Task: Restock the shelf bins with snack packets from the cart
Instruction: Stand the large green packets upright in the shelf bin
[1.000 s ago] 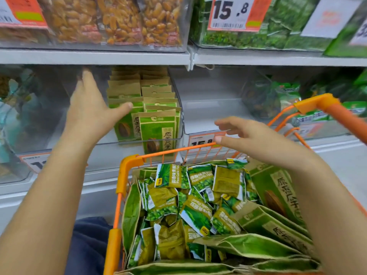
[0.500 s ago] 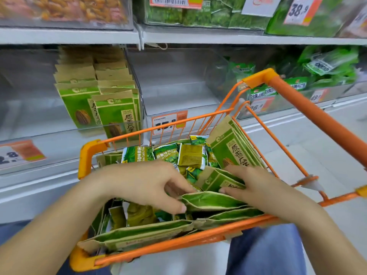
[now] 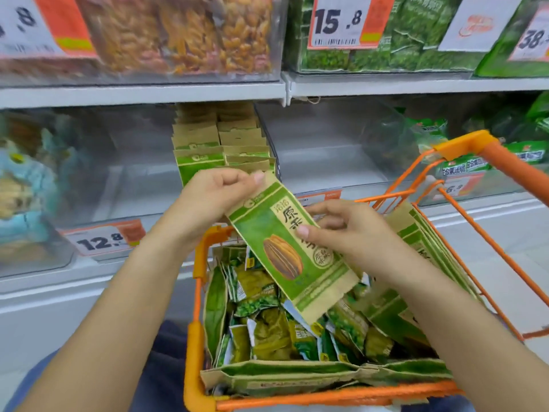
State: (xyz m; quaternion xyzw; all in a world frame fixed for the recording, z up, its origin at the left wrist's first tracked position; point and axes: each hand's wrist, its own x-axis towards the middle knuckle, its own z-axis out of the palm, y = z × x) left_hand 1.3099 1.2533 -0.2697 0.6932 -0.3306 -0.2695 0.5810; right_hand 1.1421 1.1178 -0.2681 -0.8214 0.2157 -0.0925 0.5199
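Both hands came up out of the cart (image 3: 205, 399): left hand (image 3: 212, 197) and right hand (image 3: 350, 230) pinch a sunflower seed packet (image 3: 285, 248) over loose pea packets (image 3: 261, 295); matching packets (image 3: 219, 144) fill the bin behind.

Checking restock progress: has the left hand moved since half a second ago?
Yes. The left hand rose out of the orange cart, pinching the green packet.
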